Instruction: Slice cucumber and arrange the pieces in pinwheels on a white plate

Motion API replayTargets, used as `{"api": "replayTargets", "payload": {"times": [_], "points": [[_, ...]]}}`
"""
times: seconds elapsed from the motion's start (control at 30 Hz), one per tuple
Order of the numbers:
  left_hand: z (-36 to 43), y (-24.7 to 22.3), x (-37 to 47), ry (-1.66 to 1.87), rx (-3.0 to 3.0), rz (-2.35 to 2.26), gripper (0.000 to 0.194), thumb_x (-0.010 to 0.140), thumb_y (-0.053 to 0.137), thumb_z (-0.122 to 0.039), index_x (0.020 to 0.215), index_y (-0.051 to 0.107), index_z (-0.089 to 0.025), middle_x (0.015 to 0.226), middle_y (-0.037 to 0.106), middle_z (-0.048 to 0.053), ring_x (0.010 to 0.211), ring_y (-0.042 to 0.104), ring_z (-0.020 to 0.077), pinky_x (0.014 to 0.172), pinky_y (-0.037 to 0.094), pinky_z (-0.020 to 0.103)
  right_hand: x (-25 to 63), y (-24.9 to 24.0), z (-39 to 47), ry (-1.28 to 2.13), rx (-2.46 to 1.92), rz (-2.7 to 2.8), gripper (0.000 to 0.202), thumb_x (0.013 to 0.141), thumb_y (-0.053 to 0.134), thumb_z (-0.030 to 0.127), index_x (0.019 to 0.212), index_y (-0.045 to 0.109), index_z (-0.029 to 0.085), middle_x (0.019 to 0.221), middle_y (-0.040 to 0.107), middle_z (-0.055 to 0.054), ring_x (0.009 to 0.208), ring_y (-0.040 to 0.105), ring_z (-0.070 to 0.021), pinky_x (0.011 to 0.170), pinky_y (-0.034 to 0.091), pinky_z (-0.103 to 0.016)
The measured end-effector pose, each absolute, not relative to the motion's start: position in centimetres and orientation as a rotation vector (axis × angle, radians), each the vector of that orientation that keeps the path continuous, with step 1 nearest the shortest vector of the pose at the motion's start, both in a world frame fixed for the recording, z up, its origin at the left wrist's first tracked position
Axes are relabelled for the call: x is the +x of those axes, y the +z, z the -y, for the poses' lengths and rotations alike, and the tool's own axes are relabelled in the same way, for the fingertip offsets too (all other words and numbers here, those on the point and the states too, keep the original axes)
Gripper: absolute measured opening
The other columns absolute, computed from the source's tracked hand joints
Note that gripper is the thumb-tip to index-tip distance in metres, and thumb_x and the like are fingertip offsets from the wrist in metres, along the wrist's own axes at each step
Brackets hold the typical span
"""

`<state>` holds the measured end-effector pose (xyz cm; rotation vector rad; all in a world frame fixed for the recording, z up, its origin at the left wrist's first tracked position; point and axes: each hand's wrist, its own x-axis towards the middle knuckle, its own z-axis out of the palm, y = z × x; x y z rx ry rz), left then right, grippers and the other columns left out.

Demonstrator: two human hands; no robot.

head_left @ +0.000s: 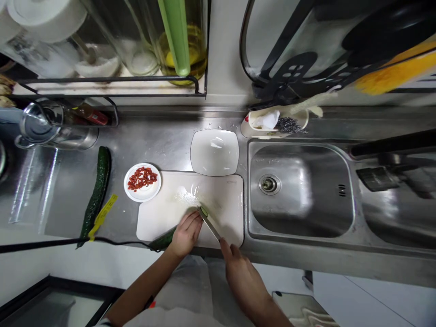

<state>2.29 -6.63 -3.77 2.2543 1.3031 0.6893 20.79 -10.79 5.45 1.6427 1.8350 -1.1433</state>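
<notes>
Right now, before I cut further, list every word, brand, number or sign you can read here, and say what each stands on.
None can be read for certain.
Yellow tag: dark print, too small to read.
Cutting board: a faint mark near its far right corner, too small to make out.
Red label on the bottle at the rack: too blurred to read.

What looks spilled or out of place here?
A black cord with a yellow tag runs along the counter's front, near the left hand: odd around a knife. A wet patch glistens on the cutting board.
</notes>
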Motion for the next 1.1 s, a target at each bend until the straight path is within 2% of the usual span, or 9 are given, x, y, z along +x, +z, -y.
{"api": "replayTargets", "payload": {"times": [0.53,0.73,1.1], "points": [[6.6,-4.0,2.2,0.688,2.295,-1.293,0.03,0.087,0.051,-0.01,0.116,0.056,-0.014,0.11,0.066,0.009,0.111,0.058,0.02,0.097,0.051,0.042,20.1,5.3,8.7,-1.199,1.643,-1.805,0.052,0.085,0.025,0.001,0.128,0.047,0.018,0.102,0.063,-0.011,0.084,0.064,-0.018,0.071,0.044,-0.023],[6.6,-4.2,2.1,0.691,2.299,-1.289,0.028,0.086,0.052,-0.009,0.113,0.058,-0.014,0.11,0.066,0.009,0.112,0.057,0.0204,0.098,0.05,0.041,19.7,5.3,7.9,-1.192,1.617,-1.785,0.048,0.086,0.025,0.001,0.126,0.047,0.018,0.101,0.063,-0.011,0.083,0.065,-0.0169,0.069,0.044,-0.021],[6.8,-4.2,2.2,0.665,2.285,-1.295,0.033,0.087,0.05,-0.011,0.12,0.055,-0.016,0.112,0.066,0.008,0.112,0.057,0.0209,0.098,0.05,0.043,18.8,3.3,7.4,-1.048,1.628,-1.877,0.048,0.089,0.024,0.004,0.13,0.045,0.017,0.101,0.063,-0.012,0.081,0.065,-0.018,0.066,0.046,-0.023]]}}
